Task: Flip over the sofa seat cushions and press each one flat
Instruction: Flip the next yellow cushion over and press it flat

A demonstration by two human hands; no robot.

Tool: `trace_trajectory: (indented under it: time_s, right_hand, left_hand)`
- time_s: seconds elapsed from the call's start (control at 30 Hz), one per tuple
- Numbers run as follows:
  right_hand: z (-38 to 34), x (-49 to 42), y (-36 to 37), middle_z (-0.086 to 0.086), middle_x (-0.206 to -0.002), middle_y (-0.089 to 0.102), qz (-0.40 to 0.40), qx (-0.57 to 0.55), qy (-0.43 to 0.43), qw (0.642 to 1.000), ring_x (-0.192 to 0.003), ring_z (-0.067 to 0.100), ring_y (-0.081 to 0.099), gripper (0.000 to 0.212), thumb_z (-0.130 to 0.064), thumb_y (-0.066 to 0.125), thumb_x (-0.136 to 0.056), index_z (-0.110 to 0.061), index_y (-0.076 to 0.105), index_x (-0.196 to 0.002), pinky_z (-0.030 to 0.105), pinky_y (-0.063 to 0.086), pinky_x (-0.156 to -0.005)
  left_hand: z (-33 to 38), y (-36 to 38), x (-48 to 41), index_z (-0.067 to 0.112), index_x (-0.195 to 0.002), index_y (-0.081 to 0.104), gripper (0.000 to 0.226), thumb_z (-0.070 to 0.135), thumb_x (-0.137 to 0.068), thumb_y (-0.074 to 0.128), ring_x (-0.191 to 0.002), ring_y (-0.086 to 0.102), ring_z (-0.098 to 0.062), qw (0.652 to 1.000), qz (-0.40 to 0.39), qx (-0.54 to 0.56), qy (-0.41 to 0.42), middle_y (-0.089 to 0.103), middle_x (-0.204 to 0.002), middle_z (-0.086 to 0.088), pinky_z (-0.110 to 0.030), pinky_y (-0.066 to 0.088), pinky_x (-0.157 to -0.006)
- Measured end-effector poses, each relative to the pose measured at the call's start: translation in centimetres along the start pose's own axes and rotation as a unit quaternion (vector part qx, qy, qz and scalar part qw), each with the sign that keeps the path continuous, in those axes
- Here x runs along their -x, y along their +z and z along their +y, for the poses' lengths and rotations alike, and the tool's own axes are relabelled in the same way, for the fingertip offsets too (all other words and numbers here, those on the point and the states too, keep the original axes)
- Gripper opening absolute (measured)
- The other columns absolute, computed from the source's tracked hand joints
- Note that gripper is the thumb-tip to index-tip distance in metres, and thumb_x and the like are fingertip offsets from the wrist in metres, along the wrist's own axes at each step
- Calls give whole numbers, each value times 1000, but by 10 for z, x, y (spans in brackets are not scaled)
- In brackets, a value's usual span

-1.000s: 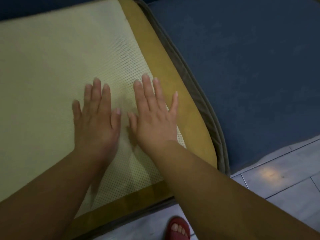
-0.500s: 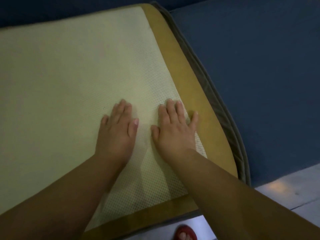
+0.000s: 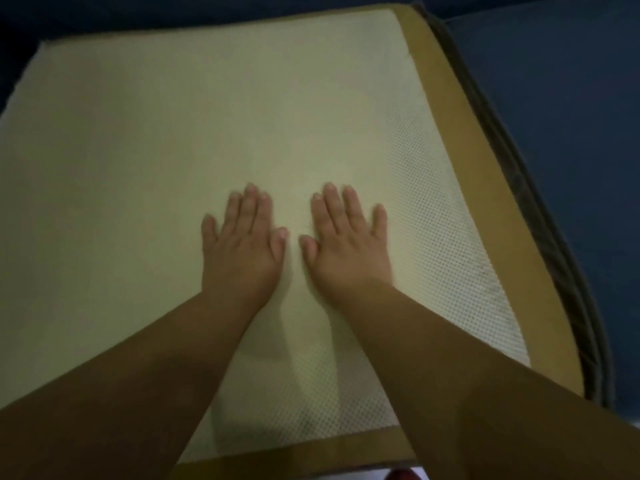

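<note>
A flipped seat cushion point(image 3: 173, 133) fills most of the view, its pale yellow dotted mesh underside facing up, bordered by a mustard band and grey piping on the right and near edges. My left hand point(image 3: 242, 251) lies palm down on the mesh near the middle, fingers straight and pointing away. My right hand point(image 3: 346, 247) lies flat just beside it, fingers spread, thumbs almost meeting. Both press on the cushion. A second cushion point(image 3: 561, 133), dark blue side up, sits to the right.
The dark blue sofa back point(image 3: 138, 8) runs along the top edge. A sliver of pale floor and a red shoe tip point(image 3: 403, 474) show below the cushion's near edge.
Both hands have shifted left from near the cushion's right border toward its middle, staying flat on the mesh. The view has swung left, so less floor and blue cushion show.
</note>
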State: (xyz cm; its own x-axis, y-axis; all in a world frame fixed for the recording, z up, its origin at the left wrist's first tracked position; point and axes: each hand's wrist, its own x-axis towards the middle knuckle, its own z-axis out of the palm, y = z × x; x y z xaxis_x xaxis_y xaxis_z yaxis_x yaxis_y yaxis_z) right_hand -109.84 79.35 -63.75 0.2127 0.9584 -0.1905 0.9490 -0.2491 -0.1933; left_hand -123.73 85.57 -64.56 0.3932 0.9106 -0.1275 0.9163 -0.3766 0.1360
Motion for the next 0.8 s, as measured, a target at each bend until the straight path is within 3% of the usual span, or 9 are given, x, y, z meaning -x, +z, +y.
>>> trace_trajectory:
  time_s: [0.13,0.2,0.27,0.43,0.57,0.63,0.7,0.8]
  right_hand:
    - [-5,2,-14,-3,-160,-22,-46,21,22,998,-146,18,-24,62,-49,8,-101,-23,-12,-154,55,-11,-116]
    - [-15,5,-29,-2,-160,-24,-51,34,48,997,-145,20,-25,62,-47,11,-102,-22,-12,-154,58,-12,-115]
    - [-34,12,-43,-2,-159,-25,-18,30,50,998,-145,20,-26,62,-43,15,-103,-20,-13,-154,58,-14,-114]
    - [-101,67,-38,-7,-154,-27,120,-79,-8,990,-147,18,-20,62,-42,21,-103,-21,-6,-155,53,-16,-114]
    - [-114,118,37,1,-162,4,5,-20,-52,998,-150,24,7,64,-49,21,-99,-18,19,-155,55,7,-117]
    - [-112,118,54,3,-161,14,2,-4,-48,999,-149,25,11,63,-49,21,-99,-18,26,-153,55,11,-115]
    - [-113,114,51,1,-162,11,3,11,-47,999,-150,23,6,63,-50,19,-99,-19,22,-154,53,7,-116]
    - [-111,117,52,-2,-162,-8,-6,30,-49,998,-149,20,-12,64,-51,10,-99,-23,3,-155,50,-5,-117]
  left_hand:
    - [-6,-25,0,20,-154,6,59,42,-101,21,-148,-7,-13,996,-48,75,7,-4,-162,2,-43,-3,-117]
    - [-16,-44,10,20,-154,10,57,39,-102,22,-148,-6,-12,996,-6,94,6,-2,-162,2,-40,-4,-117]
    - [-31,-61,27,21,-154,9,57,39,-102,21,-147,-11,-12,996,39,82,0,-5,-162,2,-40,-8,-117]
    - [-76,-67,90,23,-154,1,57,42,-102,14,-145,-20,-12,996,60,62,-4,-17,-159,4,-45,-12,-115]
    - [-108,-15,148,18,-154,15,63,49,-99,10,-148,3,-20,999,-35,-1,40,4,-161,-3,-56,14,-116]
    - [-117,2,150,19,-153,20,62,48,-98,18,-148,9,-19,999,-28,-12,41,12,-160,-3,-50,11,-116]
    - [-116,-1,144,20,-153,15,63,49,-97,16,-148,4,-18,999,-31,-5,41,9,-161,-2,-49,8,-117]
    - [-114,-1,147,23,-154,2,67,51,-93,2,-148,-10,-15,999,-23,-14,37,-5,-162,2,-47,0,-119]
